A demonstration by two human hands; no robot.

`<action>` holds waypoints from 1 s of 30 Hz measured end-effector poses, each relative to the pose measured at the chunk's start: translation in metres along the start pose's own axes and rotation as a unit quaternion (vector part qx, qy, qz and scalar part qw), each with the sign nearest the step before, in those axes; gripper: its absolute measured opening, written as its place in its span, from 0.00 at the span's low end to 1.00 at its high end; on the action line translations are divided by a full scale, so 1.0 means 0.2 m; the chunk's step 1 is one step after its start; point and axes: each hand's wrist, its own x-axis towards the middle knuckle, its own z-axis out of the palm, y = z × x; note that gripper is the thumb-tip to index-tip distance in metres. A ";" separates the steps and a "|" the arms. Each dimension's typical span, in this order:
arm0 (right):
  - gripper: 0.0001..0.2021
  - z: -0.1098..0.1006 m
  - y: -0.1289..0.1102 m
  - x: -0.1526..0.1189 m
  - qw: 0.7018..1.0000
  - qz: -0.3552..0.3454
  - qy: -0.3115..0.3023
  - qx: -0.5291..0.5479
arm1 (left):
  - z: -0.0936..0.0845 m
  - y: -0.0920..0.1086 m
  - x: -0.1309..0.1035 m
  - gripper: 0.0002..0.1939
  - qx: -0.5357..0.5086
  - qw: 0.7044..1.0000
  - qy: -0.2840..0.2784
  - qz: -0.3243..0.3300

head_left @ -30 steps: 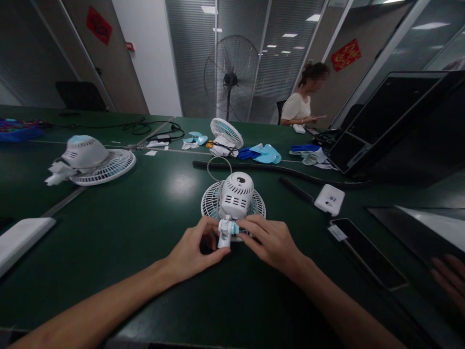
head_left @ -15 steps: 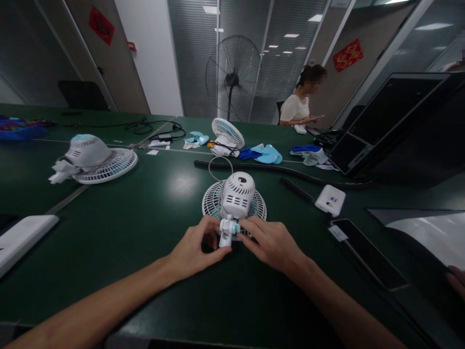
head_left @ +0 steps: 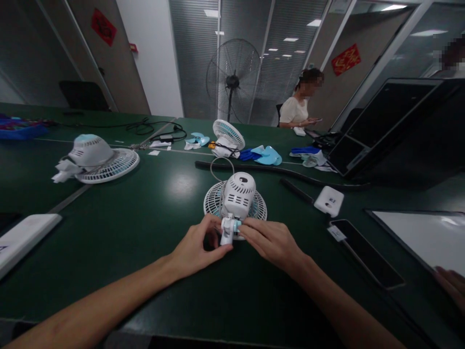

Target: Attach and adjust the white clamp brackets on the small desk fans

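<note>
A small white fan (head_left: 240, 194) lies face down on the green table, its round grille (head_left: 212, 198) underneath and its motor housing on top. At its near end is a white clip bracket (head_left: 227, 235) with a light blue knob (head_left: 236, 226). My left hand (head_left: 194, 247) grips the bracket, thumb in front and index finger behind. The fingers of my right hand (head_left: 274, 242) are closed at the knob, covering part of it. A thin pale cord (head_left: 221, 158) loops up from the fan.
To the left lies another white fan (head_left: 90, 157); a third fan (head_left: 227, 138) stands farther back. Light blue blades (head_left: 268, 155), a black tube (head_left: 290, 172), a power bank (head_left: 329, 201) and a phone (head_left: 366, 252) lie around. Another person's hand (head_left: 450, 283) rests by a white board (head_left: 421, 237).
The fingers of my right hand have shifted around the knob and lie flatter together. My left hand keeps its grip. At right, the white board has moved and the other person's hand reaches farther in.
</note>
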 end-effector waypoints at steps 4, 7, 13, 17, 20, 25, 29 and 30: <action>0.07 0.03 -0.03 0.03 0.994 0.084 0.021 0.072 | 0.00 0.00 0.00 0.21 0.005 1.000 -0.002 -0.002; 0.04 0.06 -0.08 0.05 0.963 0.205 0.040 0.168 | 0.00 0.00 0.00 0.22 0.012 1.000 -0.006 -0.009; 0.11 0.05 -0.05 0.02 0.967 0.163 0.025 0.192 | -0.01 0.02 0.01 0.21 0.006 1.000 -0.005 -0.005; 0.11 0.05 -0.01 -0.01 0.979 0.146 0.030 0.139 | -0.01 0.03 0.01 0.20 0.008 1.000 -0.003 -0.001; 0.06 0.07 -0.03 0.01 0.967 0.185 0.048 0.168 | -0.01 0.03 0.01 0.20 0.014 1.000 -0.003 -0.003; 0.05 0.07 -0.07 0.04 0.949 0.235 0.061 0.200 | 0.00 0.01 0.00 0.21 0.023 1.000 0.000 -0.004; 0.11 0.05 -0.05 0.01 0.974 0.151 0.044 0.161 | 0.00 0.01 0.00 0.21 0.012 1.000 -0.002 -0.004; 0.11 0.05 -0.04 0.00 0.979 0.136 0.042 0.148 | 0.00 0.02 0.00 0.20 0.007 1.000 -0.001 -0.004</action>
